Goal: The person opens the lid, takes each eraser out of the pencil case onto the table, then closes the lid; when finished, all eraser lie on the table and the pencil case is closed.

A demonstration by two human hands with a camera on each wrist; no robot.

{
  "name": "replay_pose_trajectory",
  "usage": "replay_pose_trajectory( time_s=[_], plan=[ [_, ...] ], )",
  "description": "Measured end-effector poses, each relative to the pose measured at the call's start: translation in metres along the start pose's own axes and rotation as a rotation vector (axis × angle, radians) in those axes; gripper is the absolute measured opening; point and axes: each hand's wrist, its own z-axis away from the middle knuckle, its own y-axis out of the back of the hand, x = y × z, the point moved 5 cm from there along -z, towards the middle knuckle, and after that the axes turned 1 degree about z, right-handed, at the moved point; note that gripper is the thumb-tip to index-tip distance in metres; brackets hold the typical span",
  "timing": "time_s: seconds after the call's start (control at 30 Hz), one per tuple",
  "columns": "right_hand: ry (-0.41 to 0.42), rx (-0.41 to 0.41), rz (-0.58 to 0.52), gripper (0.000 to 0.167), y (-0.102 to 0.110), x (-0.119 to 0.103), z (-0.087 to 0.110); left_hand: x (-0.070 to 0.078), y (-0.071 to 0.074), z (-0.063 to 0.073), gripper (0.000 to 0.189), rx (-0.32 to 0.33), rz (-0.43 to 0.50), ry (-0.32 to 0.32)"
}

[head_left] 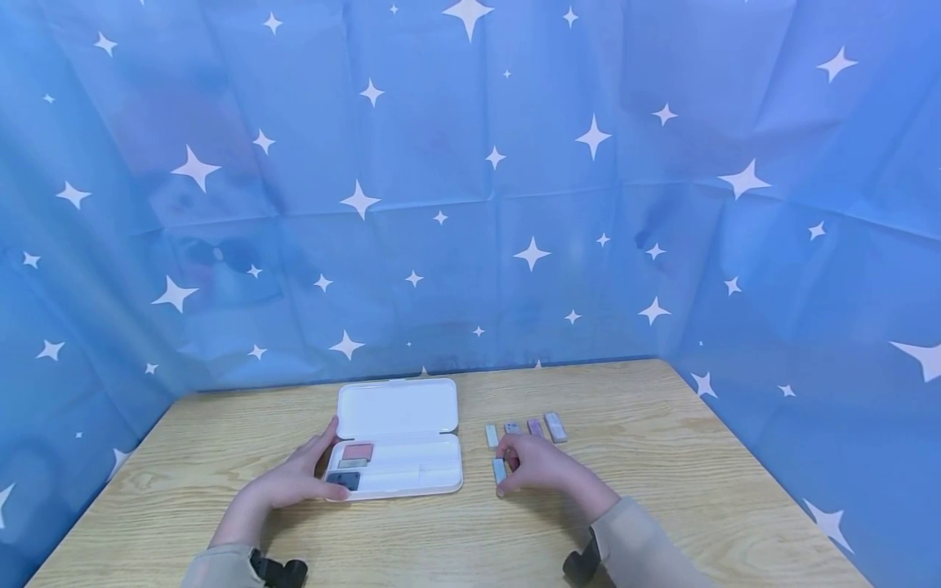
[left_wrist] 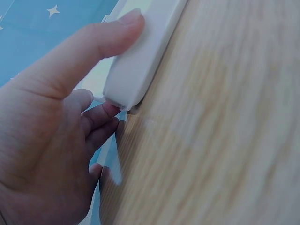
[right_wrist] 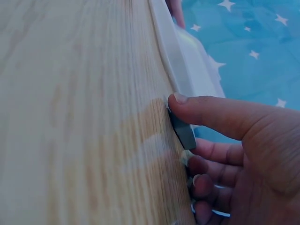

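A white pencil case [head_left: 441, 465] lies with its lid [head_left: 397, 408] folded back. My left hand [head_left: 290, 482] grips the case's left end, thumb at the front corner and fingers round toward the back; the left wrist view shows the thumb [left_wrist: 124, 35] against the case's side wall. Inside, at the left, are a pink block [head_left: 358, 452], a pale grey block [head_left: 352, 463] and a dark block [head_left: 344, 480]. Right of the case, my right hand [head_left: 540, 467] pinches a small light-blue eraser [head_left: 499, 471] between thumb and finger, low at the table. In the right wrist view its side [right_wrist: 183, 133] looks dark.
Behind my right hand, small blocks stand in a row: a pale green one [head_left: 491, 436], a grey-blue one [head_left: 512, 428], a purple one [head_left: 535, 427] and a lilac one [head_left: 555, 427]. A blue star-patterned curtain [head_left: 441, 286] borders the wooden table [head_left: 412, 539] at the back and sides.
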Motion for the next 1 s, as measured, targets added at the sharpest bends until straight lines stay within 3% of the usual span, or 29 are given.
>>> replay_pose_trajectory(
  time_s=[0.23,0.47,0.57,0.77,1.0],
  plan=[
    [0.000,0.001,-0.006,0.040,-0.002,0.001,-0.001,-0.001,0.001,0.001,0.120,0.005,-0.005,-0.006],
    [-0.019,-0.042,-0.103,0.045,0.004,-0.001,0.002,-0.001,0.000,0.000,0.120,0.002,-0.001,0.008],
    [-0.017,-0.035,-0.068,0.042,0.010,-0.004,0.001,-0.001,-0.001,-0.001,0.120,0.004,-0.005,0.002],
    [0.035,-0.053,0.009,0.037,0.018,-0.023,-0.014,-0.001,-0.001,-0.001,0.121,0.007,-0.008,0.002],
    [0.123,-0.191,0.042,0.039,0.007,-0.056,-0.040,-0.002,-0.001,-0.002,0.120,0.003,-0.019,-0.011]
  ],
)
